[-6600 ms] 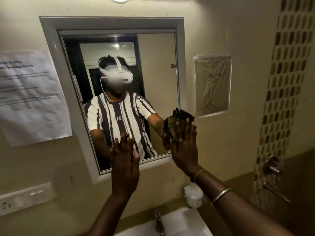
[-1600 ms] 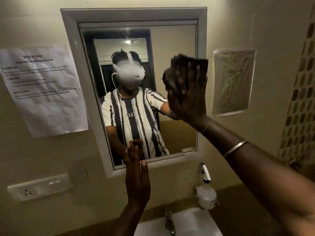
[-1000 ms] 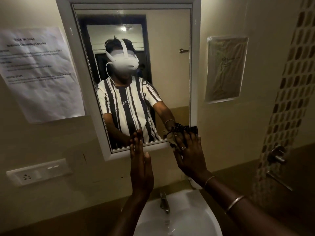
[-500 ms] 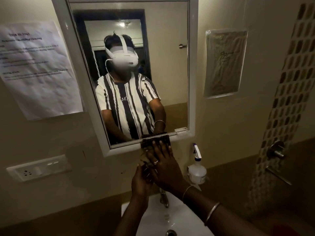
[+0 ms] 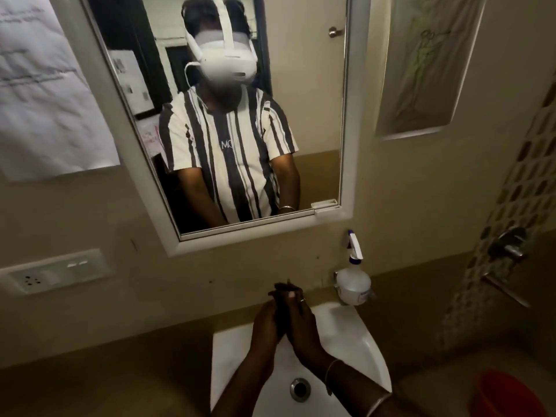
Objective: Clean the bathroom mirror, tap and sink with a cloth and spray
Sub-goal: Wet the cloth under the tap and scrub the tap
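Both my hands are pressed together over the back of the white sink (image 5: 358,338), below the framed mirror (image 5: 346,218). A dark cloth (image 5: 282,288) sticks out above my fingers, squeezed between my left hand (image 5: 266,322) and my right hand (image 5: 301,322). The tap is hidden behind my hands. A clear spray bottle (image 5: 352,281) with a white and blue trigger stands on the sink's back right corner, just right of my right hand. The drain (image 5: 300,389) shows between my forearms.
A printed sheet (image 5: 45,94) hangs left of the mirror and a covered drawing (image 5: 421,64) to its right. A socket plate (image 5: 54,273) sits low on the left wall. A shower valve (image 5: 508,246) is on the tiled strip at right, a red bucket (image 5: 508,392) below.
My right hand has come down off the mirror's lower edge with the cloth. Both hands have dropped over the sink and closed together on it. The view has tilted downward.
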`<act>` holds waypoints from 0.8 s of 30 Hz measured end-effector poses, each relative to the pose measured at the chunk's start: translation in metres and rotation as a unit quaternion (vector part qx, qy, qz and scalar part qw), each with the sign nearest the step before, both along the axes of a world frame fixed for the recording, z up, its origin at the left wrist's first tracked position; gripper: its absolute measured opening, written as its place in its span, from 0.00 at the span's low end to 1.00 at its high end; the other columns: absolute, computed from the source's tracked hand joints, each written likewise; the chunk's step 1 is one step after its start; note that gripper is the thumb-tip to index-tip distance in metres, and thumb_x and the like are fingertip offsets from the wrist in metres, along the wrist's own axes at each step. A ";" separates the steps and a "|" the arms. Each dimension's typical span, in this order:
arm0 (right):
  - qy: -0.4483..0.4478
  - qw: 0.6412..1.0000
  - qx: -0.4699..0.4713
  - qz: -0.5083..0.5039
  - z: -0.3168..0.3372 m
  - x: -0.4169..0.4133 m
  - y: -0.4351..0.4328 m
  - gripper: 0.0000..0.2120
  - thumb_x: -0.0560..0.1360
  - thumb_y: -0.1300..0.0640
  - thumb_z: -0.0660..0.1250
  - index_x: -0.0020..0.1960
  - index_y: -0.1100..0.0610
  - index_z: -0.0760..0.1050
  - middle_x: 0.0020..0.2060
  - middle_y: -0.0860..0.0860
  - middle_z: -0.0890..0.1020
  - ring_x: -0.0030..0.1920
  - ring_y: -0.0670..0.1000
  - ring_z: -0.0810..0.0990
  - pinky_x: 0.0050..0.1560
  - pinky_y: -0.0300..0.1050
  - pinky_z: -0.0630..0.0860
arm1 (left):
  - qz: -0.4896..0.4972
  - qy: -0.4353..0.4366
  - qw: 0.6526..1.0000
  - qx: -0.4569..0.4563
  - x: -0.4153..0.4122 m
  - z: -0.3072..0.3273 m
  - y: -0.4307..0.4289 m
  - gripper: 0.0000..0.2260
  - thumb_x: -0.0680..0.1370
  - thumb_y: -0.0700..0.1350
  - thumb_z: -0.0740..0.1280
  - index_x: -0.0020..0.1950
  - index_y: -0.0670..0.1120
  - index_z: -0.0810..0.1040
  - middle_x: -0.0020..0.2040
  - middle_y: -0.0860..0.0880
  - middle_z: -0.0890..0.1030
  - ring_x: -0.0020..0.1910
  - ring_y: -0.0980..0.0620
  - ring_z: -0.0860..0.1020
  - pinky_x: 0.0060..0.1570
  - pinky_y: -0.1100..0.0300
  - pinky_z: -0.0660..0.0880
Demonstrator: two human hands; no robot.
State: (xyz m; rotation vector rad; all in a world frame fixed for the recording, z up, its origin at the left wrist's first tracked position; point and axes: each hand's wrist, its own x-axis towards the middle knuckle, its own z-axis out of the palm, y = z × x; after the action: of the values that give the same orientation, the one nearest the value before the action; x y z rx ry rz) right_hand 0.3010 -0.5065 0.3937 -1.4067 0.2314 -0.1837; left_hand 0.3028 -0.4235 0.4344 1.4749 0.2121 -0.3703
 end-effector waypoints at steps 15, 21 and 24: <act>-0.008 0.961 -0.275 -0.043 -0.066 0.069 -0.050 0.19 0.84 0.61 0.61 0.74 0.57 0.70 0.66 0.51 0.78 0.68 0.53 0.76 0.65 0.46 0.75 | 0.135 0.061 0.984 0.098 0.044 -0.091 -0.007 0.11 0.84 0.43 0.62 0.62 0.49 0.81 0.64 0.45 0.82 0.62 0.45 0.79 0.70 0.47 0.73; -0.046 0.827 -0.540 0.149 -0.129 0.091 -0.035 0.26 0.84 0.53 0.45 0.77 0.54 0.68 0.80 0.54 0.63 0.82 0.57 0.55 0.78 0.61 0.61 | 0.131 0.130 0.981 0.055 0.046 -0.119 -0.002 0.16 0.85 0.43 0.61 0.72 0.42 0.76 0.64 0.44 0.79 0.60 0.45 0.77 0.61 0.54 0.71; -0.104 0.798 -0.570 0.166 -0.146 0.079 -0.036 0.19 0.85 0.52 0.54 0.74 0.54 0.71 0.82 0.57 0.58 0.83 0.59 0.51 0.81 0.60 0.55 | 0.136 0.133 0.980 0.061 0.044 -0.131 0.007 0.16 0.86 0.43 0.61 0.73 0.42 0.75 0.69 0.43 0.77 0.63 0.45 0.76 0.67 0.53 0.70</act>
State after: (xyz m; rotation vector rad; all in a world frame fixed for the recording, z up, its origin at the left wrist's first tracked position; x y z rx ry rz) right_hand 0.3802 -0.5424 0.2478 -2.5810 -0.4032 -0.1894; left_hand 0.3467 -0.4164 0.3030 1.4895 0.6548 -0.3360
